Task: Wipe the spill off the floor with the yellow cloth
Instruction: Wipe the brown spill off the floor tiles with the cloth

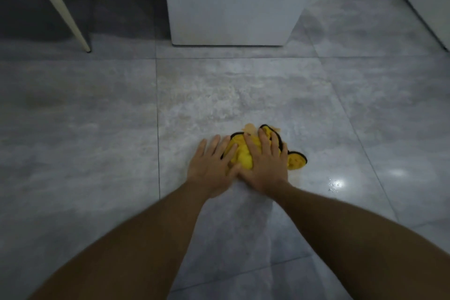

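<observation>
Grip: right hand (pixel 264 165) and left hand (pixel 211 165) flat, fingers spread, pressing bunched yellow cloth (pixel 246 153) on floor (pixel 97 117) | spill (pixel 249 127) just beyond fingertips | risk: smearing, droplets (pixel 333 185) right of grip missed.

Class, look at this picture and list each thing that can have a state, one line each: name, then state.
yellow cloth: bunched up, pressed flat to the floor
left hand: open, fingers spread, partly on the cloth
right hand: open, palm down on the cloth
spill: pale brown patch still showing past the cloth's far edge
floor: grey tiles, small droplets to the right of the cloth
</observation>
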Motion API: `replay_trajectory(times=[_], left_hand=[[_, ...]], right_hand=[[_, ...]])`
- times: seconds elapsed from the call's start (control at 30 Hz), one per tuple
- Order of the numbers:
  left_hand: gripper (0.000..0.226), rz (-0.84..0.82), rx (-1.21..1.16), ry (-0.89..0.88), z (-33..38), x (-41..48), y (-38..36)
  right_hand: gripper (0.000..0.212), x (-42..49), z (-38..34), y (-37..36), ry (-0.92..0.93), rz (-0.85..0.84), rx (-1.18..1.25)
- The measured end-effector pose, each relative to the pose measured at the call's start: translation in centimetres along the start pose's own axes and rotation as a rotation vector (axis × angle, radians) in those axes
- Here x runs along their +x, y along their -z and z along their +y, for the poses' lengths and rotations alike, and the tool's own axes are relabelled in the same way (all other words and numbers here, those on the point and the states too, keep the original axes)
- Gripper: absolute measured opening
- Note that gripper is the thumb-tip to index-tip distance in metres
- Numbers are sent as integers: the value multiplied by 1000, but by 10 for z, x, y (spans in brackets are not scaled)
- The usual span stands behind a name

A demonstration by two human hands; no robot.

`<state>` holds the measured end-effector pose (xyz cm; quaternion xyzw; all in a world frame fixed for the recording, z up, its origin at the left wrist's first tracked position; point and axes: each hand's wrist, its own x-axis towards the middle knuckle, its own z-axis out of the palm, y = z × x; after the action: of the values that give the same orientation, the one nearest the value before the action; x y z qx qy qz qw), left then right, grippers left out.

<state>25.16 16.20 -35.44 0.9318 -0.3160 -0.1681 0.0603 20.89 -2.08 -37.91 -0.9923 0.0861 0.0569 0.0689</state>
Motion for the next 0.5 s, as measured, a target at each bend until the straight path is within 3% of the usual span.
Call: replay_trajectory(times=[0.23,0.5], left_hand=[[64,-157,63,67,10,66,35],[64,-289,83,34,26,68,43]], right_hand=[[90,63,21,9,-76,-28,-39],[88,47,36,9,-72,-12,-14]])
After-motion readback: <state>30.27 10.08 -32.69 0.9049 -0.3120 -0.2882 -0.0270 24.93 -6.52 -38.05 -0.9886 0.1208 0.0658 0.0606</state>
